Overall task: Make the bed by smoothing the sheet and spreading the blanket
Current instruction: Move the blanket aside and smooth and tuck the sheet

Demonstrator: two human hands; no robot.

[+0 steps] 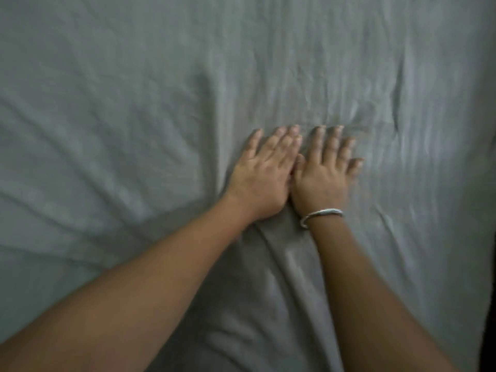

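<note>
A grey-green sheet (134,89) fills almost the whole view, creased in long folds that fan out from the middle. My left hand (264,173) lies flat on the sheet with straight fingers pointing away from me. Right beside it, touching at the thumbs, my right hand (323,174) presses flat on the sheet too, with a silver bangle (320,215) on its wrist. A raised fold of the sheet runs toward me between my forearms. No blanket is in view.
A dark strip (491,304) along the lower right edge marks the side of the bed. The sheet stretches far to the left and ahead of both hands.
</note>
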